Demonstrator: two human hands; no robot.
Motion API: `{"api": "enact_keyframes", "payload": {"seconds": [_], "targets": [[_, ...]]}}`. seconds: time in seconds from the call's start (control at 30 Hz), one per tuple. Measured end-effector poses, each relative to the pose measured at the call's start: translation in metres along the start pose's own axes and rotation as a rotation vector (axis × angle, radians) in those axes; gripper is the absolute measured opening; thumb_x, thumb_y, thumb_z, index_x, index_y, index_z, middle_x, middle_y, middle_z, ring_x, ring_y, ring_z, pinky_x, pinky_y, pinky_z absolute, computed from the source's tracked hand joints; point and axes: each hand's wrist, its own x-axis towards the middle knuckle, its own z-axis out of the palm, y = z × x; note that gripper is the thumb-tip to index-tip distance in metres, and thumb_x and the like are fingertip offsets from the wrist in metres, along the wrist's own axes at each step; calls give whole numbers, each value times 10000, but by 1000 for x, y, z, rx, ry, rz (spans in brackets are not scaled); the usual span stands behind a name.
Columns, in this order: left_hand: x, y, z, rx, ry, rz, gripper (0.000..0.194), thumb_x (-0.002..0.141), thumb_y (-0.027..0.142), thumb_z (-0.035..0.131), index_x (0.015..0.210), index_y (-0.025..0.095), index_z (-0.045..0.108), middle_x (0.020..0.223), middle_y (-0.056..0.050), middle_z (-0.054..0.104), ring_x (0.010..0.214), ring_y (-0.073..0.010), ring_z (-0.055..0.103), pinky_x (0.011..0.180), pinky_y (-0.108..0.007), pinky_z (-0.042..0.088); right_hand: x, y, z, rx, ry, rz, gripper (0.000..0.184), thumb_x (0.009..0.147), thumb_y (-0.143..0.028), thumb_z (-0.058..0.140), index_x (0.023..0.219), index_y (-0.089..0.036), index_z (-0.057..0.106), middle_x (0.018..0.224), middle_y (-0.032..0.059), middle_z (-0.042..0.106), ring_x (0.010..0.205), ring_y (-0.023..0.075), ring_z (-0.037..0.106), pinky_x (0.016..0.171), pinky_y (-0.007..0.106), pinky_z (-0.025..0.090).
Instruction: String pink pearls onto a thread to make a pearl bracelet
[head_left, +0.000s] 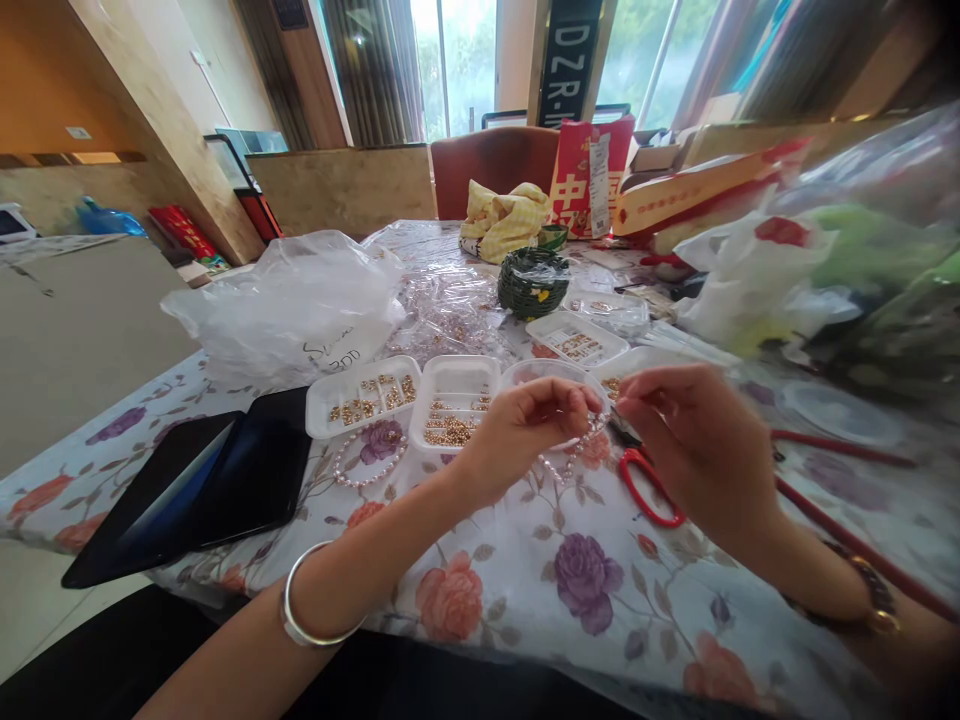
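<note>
My left hand [517, 435] is pinched on a strand of pale pink pearl-like beads [559, 470], which hangs in a loop from the fingertips down towards the tablecloth. Just to its right, my right hand [694, 450] is closed at thumb and fingers; what they hold, if anything, is too small to make out. Below the right hand lies a red-handled tool [652, 500], partly covered by it. A second beaded loop [367, 483] rests on the cloth at the left. Behind the hands stand white plastic trays [422, 400] holding small gold-coloured beads and findings.
A black tablet-like case [262, 480] lies at the left, beside a crumpled clear plastic bag [285, 300]. Farther back are a dark green woven basket [532, 285], a yellow cloth bundle [506, 220] and a red bag [592, 175]. Red handles [840, 440] and plastic bags [765, 270] occupy the right.
</note>
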Motion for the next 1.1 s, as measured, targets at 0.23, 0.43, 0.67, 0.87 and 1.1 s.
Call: {"api": "enact_keyframes", "payload": {"seconds": [0.23, 0.43, 0.67, 0.87, 1.1], "targets": [[1, 2, 0, -32, 25, 25, 108, 734, 148, 622, 665, 159, 539, 733, 26, 561, 718, -65, 509, 710, -197, 400, 5, -5, 4, 376, -51, 281, 107, 784, -253, 619, 803, -238, 514, 741, -14, 549, 641, 110, 499, 553, 248, 409], [0, 0, 2, -66, 61, -24, 98, 708, 129, 639, 675, 155, 551, 675, 35, 551, 662, -63, 503, 695, -203, 414, 0, -7, 8, 526, -63, 446, 109, 802, -300, 604, 813, -235, 516, 691, -36, 483, 618, 89, 455, 530, 205, 382], [-1, 2, 2, -45, 56, -38, 74, 714, 156, 651, 700, 155, 579, 665, 36, 549, 631, -54, 501, 681, -196, 421, 1, -4, 10, 839, -195, 607, 143, 789, -336, 609, 865, -273, 505, 690, -40, 497, 584, 97, 471, 502, 209, 414], [-2, 4, 2, -53, 27, -73, 70, 706, 153, 658, 723, 166, 591, 641, 39, 568, 604, -59, 518, 645, -209, 432, 6, 5, 4, 737, -269, 538, 146, 795, -336, 603, 873, -269, 499, 633, -54, 457, 560, 98, 471, 498, 215, 410], [-2, 6, 3, -77, -14, -94, 72, 699, 100, 638, 691, 160, 598, 625, 46, 554, 576, -45, 493, 592, -189, 412, 7, 5, -1, 583, -218, 438, 149, 773, -300, 634, 836, -261, 504, 730, -34, 539, 577, 95, 462, 447, 204, 347]]}}
